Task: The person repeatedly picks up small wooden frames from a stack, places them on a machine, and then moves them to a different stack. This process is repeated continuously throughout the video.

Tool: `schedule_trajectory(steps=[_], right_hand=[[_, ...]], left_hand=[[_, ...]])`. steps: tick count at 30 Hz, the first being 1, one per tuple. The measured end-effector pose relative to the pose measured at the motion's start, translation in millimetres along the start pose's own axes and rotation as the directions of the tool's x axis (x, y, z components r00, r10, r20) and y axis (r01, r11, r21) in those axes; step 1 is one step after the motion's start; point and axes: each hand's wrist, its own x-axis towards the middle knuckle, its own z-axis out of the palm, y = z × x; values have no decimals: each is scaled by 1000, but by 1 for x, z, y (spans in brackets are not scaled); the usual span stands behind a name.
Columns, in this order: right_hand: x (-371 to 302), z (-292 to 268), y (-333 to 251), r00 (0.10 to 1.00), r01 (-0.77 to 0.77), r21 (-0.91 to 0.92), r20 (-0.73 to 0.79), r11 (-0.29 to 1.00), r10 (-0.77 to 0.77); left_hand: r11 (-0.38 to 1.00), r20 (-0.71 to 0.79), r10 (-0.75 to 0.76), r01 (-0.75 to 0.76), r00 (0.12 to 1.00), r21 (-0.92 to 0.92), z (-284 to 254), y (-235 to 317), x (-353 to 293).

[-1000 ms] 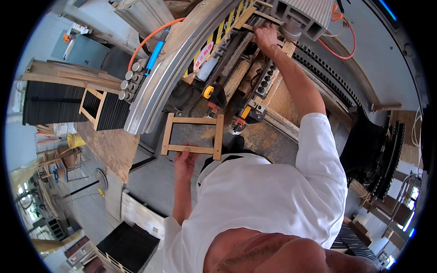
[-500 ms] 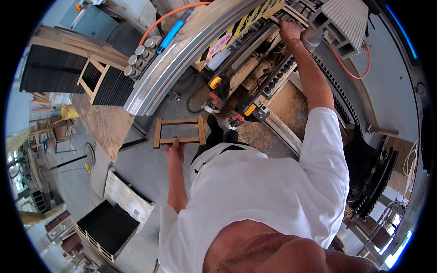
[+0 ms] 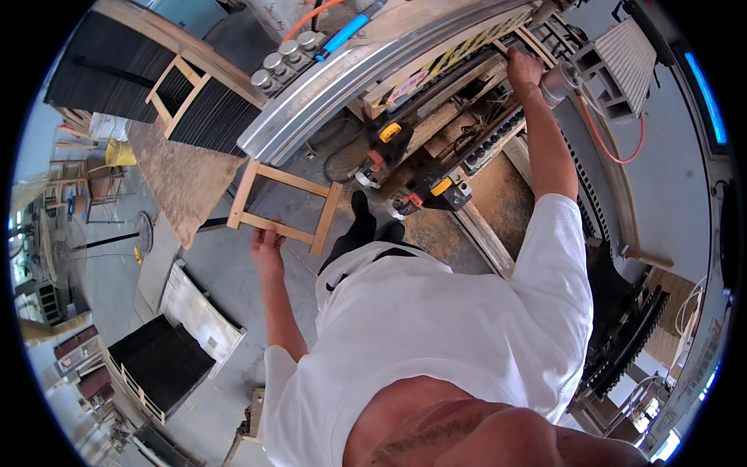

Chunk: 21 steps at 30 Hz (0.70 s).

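Note:
Off to the left, my left hand [image 3: 268,247] pinches the near bar of a small rectangular wooden frame [image 3: 325,218], which is held tilted in the air above the floor. My right arm reaches far forward over a long machine [image 3: 436,187] with black clamps and yellow knobs. At its far end my right hand [image 3: 526,71] is closed by a second light wooden frame [image 3: 537,47]; its fingertips are partly hidden, but they appear to grip a bar. A silver cylinder [image 3: 559,84] sits just right of that hand.
A curved metal rail [image 3: 311,97] with silver cylinders [image 3: 289,51] runs along the machine's left. Stacked black slats [image 3: 210,117] and a brown board [image 3: 167,171] stand at left. Sawdust [image 3: 498,194] covers the machine's bed. A grey ribbed block [image 3: 622,66] is at far right.
My left hand has moved left with the wooden frame, which has tilted and come up closer. My right hand stays at the machine's far end. The whole view has shifted slightly.

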Motion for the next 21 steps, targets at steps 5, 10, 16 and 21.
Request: schedule_trajectory(steps=[5, 10, 16, 21], right_hand=[[13, -12, -12, 975, -55, 45, 219, 997, 44], [2, -50, -27, 990, -140, 206, 45, 968, 134], [-76, -188, -127, 943, 80, 760, -267, 645, 198], [-160, -244, -194, 945, -115, 803, -93, 585, 313]], left_hand=[[969, -2, 184, -181, 983, -169, -33, 65, -6], [914, -64, 291, -297, 955, -275, -69, 140, 30], [893, 90, 322, -271, 942, -360, -105, 228, 164], [953, 164, 241, -201, 956, -226, -107, 283, 297]])
